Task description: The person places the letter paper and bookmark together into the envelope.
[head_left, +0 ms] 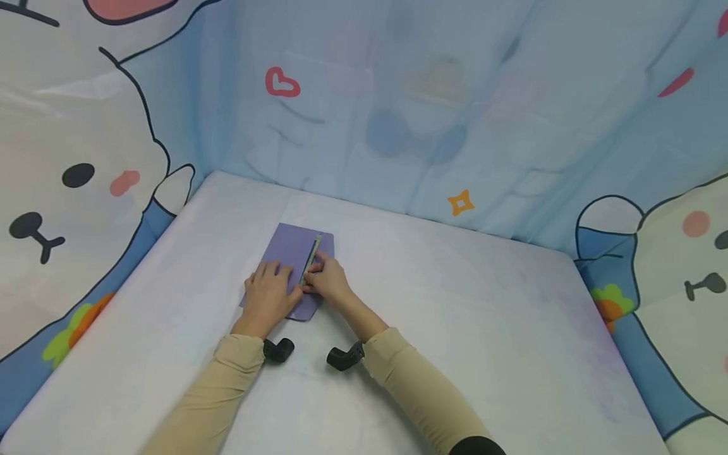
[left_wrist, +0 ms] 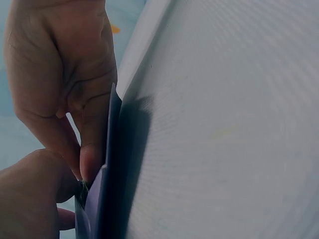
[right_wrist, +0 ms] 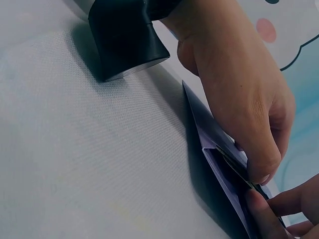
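Note:
A flat purple envelope-like folder (head_left: 292,243) lies on the white table, with a narrow green-and-dark strip (head_left: 315,245) along its opening on the right. My left hand (head_left: 267,297) rests on the folder with fingers spread, its thumb close to the strip's lower end. From the right, my right hand (head_left: 330,281) pinches at the strip with thumb and fingers. The right wrist view shows the pocket (right_wrist: 227,172) gaping, with the left thumb (right_wrist: 260,172) at its edge and right fingertips (right_wrist: 256,201) beside it. What lies inside the pocket is mostly hidden.
The white tabletop (head_left: 483,316) spreads around the folder. Behind it hangs a light blue curtain (head_left: 352,126) printed with cartoon animals. Black wrist cameras (head_left: 279,351) sit at both cuffs, just above the table.

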Tool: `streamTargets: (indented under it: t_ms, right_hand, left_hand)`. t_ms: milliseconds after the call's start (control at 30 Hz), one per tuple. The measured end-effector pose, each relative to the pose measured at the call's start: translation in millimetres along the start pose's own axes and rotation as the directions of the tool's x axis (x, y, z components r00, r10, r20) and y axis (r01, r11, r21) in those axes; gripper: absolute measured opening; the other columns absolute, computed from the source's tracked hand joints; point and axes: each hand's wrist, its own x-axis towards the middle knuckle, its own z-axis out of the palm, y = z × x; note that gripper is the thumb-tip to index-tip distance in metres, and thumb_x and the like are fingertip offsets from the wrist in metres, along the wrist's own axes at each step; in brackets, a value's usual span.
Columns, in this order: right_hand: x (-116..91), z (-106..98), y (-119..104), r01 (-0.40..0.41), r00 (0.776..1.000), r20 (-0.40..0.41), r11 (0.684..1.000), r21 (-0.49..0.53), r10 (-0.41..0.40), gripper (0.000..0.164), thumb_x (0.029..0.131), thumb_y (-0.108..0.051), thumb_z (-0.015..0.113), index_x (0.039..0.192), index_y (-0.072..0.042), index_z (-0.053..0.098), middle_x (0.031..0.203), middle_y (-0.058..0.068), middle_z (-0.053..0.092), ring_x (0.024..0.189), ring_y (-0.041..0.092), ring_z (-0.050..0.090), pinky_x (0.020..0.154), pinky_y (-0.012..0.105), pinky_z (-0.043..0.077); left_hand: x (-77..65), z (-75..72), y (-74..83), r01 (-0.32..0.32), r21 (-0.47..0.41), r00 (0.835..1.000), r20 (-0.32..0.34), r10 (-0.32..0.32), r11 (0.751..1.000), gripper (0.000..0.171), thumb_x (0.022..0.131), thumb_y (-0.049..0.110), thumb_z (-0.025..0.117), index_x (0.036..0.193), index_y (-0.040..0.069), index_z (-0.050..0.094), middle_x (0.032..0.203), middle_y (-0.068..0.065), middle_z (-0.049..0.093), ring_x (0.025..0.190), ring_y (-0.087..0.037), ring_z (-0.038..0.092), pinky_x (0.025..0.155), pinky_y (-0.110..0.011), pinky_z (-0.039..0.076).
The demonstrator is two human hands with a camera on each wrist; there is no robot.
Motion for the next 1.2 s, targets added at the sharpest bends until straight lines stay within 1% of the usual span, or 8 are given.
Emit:
streamTargets:
  t_ms: [233, 500, 667, 733, 833, 933, 1067, 1200]
  right_hand:
    - [-1.7, 0.8, -0.1, 0.020, 1.000, 0.016, 1.000, -0.002, -0.020, 0.069, 0.086, 0.008, 0.058, 0.148, -0.004, 0.030, 0.108, 0.012, 0.055, 0.069, 0.011, 0.062, 0.067, 0.025, 0.057]
    - [-7.4, 3.9, 2.1, 0.053, 0.998, 0.018, 0.997, -0.059, -0.052, 0.063, 0.085, 0.006, 0.060, 0.144, 0.000, 0.037, 0.100, 0.010, 0.061, 0.068, 0.009, 0.064, 0.067, 0.025, 0.057]
    - [-14.0, 0.1, -1.6, 0.086, 0.996, 0.036, 0.976, -0.199, -0.080, 0.051, 0.085, 0.001, 0.059, 0.135, 0.004, 0.049, 0.104, 0.015, 0.067, 0.083, 0.019, 0.069, 0.075, 0.027, 0.056]
    - [-15.7, -1.5, -3.8, 0.086, 0.996, 0.046, 0.975, -0.204, -0.078, 0.047, 0.086, 0.000, 0.057, 0.131, 0.006, 0.051, 0.110, 0.018, 0.066, 0.092, 0.025, 0.070, 0.079, 0.027, 0.055]
    - [-16.7, -2.4, -5.9, 0.046, 0.998, 0.059, 0.992, -0.116, -0.039, 0.046, 0.090, -0.002, 0.054, 0.134, 0.010, 0.046, 0.122, 0.023, 0.060, 0.100, 0.028, 0.067, 0.083, 0.028, 0.054]
    - [-16.3, -1.4, -6.6, -0.029, 0.998, 0.049, 0.999, 0.018, 0.028, 0.050, 0.094, -0.003, 0.051, 0.140, 0.009, 0.036, 0.128, 0.026, 0.054, 0.096, 0.023, 0.068, 0.084, 0.027, 0.054]
    - [-16.4, 0.2, -8.9, -0.108, 0.994, 0.042, 0.985, 0.137, 0.103, 0.056, 0.095, -0.005, 0.050, 0.146, 0.004, 0.028, 0.127, 0.025, 0.055, 0.088, 0.014, 0.067, 0.085, 0.027, 0.054]
    - [-17.8, -1.8, -10.2, -0.142, 0.989, 0.064, 0.963, 0.228, 0.131, 0.057, 0.096, -0.005, 0.046, 0.148, 0.001, 0.024, 0.129, 0.025, 0.055, 0.099, 0.022, 0.067, 0.091, 0.032, 0.051]
  left_hand:
    - [1.6, -0.1, -0.8, -0.003, -0.009, 1.000, 0.011, 0.003, 1.000, 0.047, 0.085, 0.031, 0.058, 0.125, 0.005, 0.059, 0.133, -0.022, 0.051, 0.128, -0.041, 0.040, 0.096, -0.063, 0.035]
    - [0.4, -0.5, -1.9, -0.010, -0.014, 1.000, 0.004, 0.011, 1.000, 0.047, 0.084, 0.030, 0.059, 0.124, 0.005, 0.060, 0.133, -0.022, 0.051, 0.128, -0.041, 0.041, 0.096, -0.063, 0.035]
    - [1.2, 0.7, -1.8, -0.005, -0.021, 1.000, 0.005, 0.005, 1.000, 0.047, 0.085, 0.031, 0.060, 0.124, 0.005, 0.060, 0.133, -0.022, 0.051, 0.129, -0.041, 0.040, 0.096, -0.063, 0.035]
    - [1.5, 0.4, -1.3, -0.003, -0.016, 1.000, 0.000, 0.003, 1.000, 0.047, 0.084, 0.031, 0.061, 0.123, 0.006, 0.060, 0.132, -0.021, 0.052, 0.128, -0.040, 0.041, 0.096, -0.062, 0.036]
    - [1.5, -0.8, -0.6, -0.006, -0.004, 1.000, -0.005, 0.006, 1.000, 0.046, 0.084, 0.032, 0.062, 0.122, 0.006, 0.061, 0.131, -0.020, 0.053, 0.127, -0.040, 0.042, 0.095, -0.062, 0.037]
    - [1.2, -1.5, 0.0, -0.010, -0.003, 1.000, -0.004, 0.010, 1.000, 0.045, 0.084, 0.032, 0.062, 0.121, 0.006, 0.062, 0.130, -0.020, 0.054, 0.126, -0.040, 0.043, 0.094, -0.062, 0.037]
    - [0.6, -1.6, 0.3, -0.011, -0.007, 1.000, 0.000, 0.011, 1.000, 0.044, 0.085, 0.032, 0.061, 0.121, 0.006, 0.062, 0.130, -0.021, 0.054, 0.127, -0.040, 0.042, 0.094, -0.062, 0.037]
    - [0.7, -0.7, 0.4, -0.003, -0.006, 1.000, 0.006, 0.003, 1.000, 0.045, 0.085, 0.032, 0.061, 0.122, 0.006, 0.061, 0.131, -0.020, 0.053, 0.128, -0.040, 0.041, 0.095, -0.062, 0.036]
